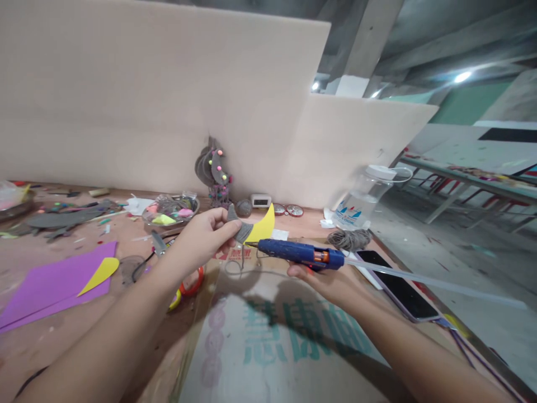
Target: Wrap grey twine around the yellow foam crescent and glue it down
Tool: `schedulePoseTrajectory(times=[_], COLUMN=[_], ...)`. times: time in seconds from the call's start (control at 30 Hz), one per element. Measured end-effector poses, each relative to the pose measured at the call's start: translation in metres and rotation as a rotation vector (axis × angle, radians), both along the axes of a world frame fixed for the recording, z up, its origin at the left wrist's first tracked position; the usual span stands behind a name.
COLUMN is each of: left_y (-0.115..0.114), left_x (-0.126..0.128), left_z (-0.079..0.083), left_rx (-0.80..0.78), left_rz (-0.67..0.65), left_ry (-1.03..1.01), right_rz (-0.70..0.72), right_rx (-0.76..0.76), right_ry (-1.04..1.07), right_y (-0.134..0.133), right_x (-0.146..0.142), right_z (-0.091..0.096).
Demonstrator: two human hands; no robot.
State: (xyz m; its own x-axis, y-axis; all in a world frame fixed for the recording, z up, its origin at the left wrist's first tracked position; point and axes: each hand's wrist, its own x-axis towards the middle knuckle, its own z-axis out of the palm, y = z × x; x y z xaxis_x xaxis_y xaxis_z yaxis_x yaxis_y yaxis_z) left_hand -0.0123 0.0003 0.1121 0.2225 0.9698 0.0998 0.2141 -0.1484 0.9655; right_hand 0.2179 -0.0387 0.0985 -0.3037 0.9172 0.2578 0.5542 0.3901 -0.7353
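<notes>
My left hand (205, 234) is closed on a yellow foam crescent (262, 226) partly wrapped in grey twine, held above the table. My right hand (325, 278) grips a blue hot glue gun (300, 252) from below. Its nozzle points left at the wrapped end of the crescent. A long clear glue stick (423, 278) juts out of the gun's back to the right. Both hands hover over a flat cardboard sheet (272, 341) with teal printed characters.
A purple foam sheet (50, 285) with a yellow cutout lies at left. A bowl of coloured scraps (170, 212), a grey ornament with pompoms (213, 168), a twine bundle (348, 239), a plastic water jug (363, 198) and a phone (396, 285) surround the work spot. Wooden boards wall the back.
</notes>
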Motion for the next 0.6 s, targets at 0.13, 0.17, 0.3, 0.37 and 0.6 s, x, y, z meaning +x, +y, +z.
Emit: schedulePoseTrajectory(times=[0.13,0.17,0.3,0.37,0.6], left_y=[-0.0013,-0.0013,-0.0001,0.0007,0.0013], left_x=[0.0023,0.0026,0.0019,0.0011,0.0014], left_z=[0.0008,0.0008,-0.0008,-0.0019,-0.004], left_rx=[0.006,0.008,0.014,0.025,0.036], left_rz=[0.004,0.006,0.007,0.007,0.011], left_ry=[-0.001,-0.002,-0.01,0.003,0.036], right_rz=[-0.011,-0.01,-0.044,-0.046,-0.076], right_rx=[0.009,0.018,0.055,0.057,-0.009], right_ry=[0.026,0.028,-0.019,-0.048,-0.093], right_y=[0.0002,0.0003,0.0003,0.0001,-0.0007], right_x=[-0.0026,-0.0027,-0.0013,-0.0009,-0.004], right_z=[0.0007,0.0001,-0.0014,-0.0006,0.0028])
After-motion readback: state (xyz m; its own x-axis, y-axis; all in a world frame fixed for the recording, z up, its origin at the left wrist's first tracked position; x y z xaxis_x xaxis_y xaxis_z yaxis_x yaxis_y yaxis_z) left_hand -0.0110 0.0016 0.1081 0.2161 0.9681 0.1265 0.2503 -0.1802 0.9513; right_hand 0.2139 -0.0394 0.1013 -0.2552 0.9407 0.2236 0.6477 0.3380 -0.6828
